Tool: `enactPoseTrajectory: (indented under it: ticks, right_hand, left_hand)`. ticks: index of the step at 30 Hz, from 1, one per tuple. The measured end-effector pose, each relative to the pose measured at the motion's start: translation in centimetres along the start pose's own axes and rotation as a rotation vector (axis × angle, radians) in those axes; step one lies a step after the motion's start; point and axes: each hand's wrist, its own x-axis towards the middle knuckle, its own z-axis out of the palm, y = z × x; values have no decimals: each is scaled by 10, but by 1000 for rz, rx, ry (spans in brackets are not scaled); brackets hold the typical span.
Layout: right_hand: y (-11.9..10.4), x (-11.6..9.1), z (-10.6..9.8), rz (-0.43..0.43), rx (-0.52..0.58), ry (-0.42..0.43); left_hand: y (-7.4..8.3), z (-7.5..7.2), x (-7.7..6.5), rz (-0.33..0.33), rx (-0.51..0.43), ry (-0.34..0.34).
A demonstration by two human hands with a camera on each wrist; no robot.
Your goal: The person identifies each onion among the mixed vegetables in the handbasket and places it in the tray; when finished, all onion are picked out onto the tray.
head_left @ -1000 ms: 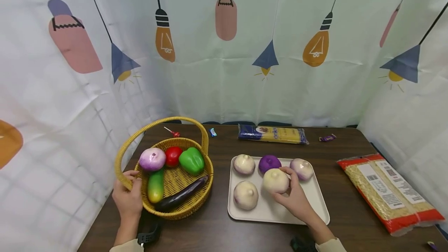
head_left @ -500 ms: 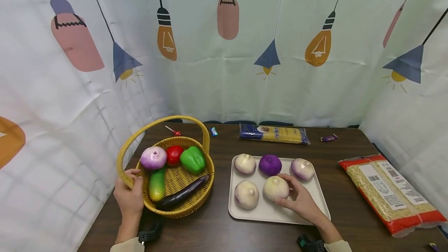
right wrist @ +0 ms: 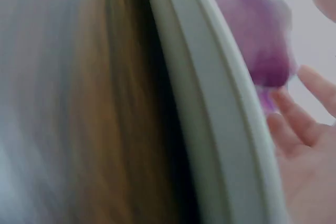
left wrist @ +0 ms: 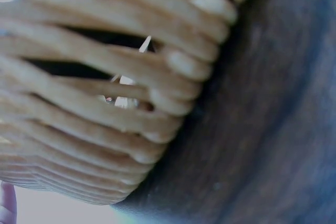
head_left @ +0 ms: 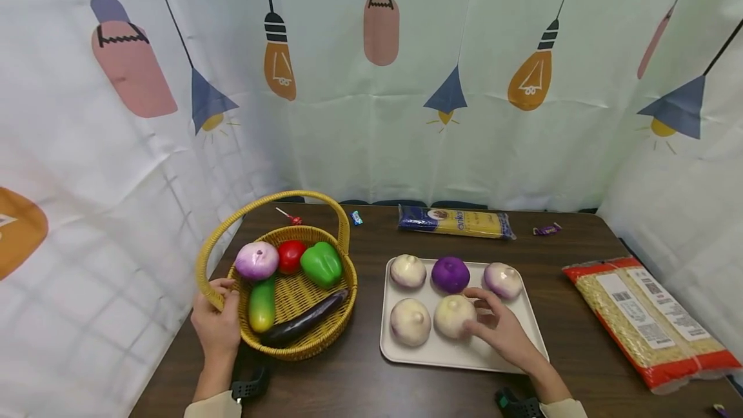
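Observation:
My left hand (head_left: 216, 324) grips the yellow wicker basket (head_left: 352, 289) at its left side, where the handle (head_left: 201, 263) meets the rim. In the basket lie a purple onion (head_left: 257, 260), a tomato (head_left: 291, 255), a green bell pepper (head_left: 322, 264), a cucumber (head_left: 262, 307) and an eggplant (head_left: 307, 319). A white onion (head_left: 453, 316) sits on the cream tray (head_left: 464, 361). Beside it is my right hand (head_left: 506, 334), fingers loosely bent and spread, not gripping. The left wrist view shows mostly basket weave (left wrist: 105, 93).
Also on the tray are a deep purple onion (head_left: 450, 275) and several pale ones, including one at the back right (head_left: 503, 280). A pasta pack (head_left: 455, 222) lies behind it, a rice bag (head_left: 650, 321) to the right. A lollipop (head_left: 295, 219) and wrapped candies (head_left: 547, 229) lie farther back.
My right hand has lowered the white onion onto the tray and loosened its fingers, shifting slightly right of it. My left hand keeps its grip on the basket.

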Motion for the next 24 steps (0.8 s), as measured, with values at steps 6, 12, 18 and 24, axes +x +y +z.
enactPoseTrajectory:
  ticks: [6, 12, 18, 24]
  right_hand:
    - [-33, 11, -10, 92, 92, 180]
    - [-69, 42, 20, 32, 291, 105]
    - [-106, 78, 86, -59, 301, -124]
    - [-146, 111, 140, -71, 175, -348]
  left_hand:
    - [1, 0, 3, 12, 0, 5]
    - [2, -3, 5, 2, 14, 15]
    - [1, -4, 5, -23, 23, 7]
    - [-18, 0, 0, -34, 8, 6]
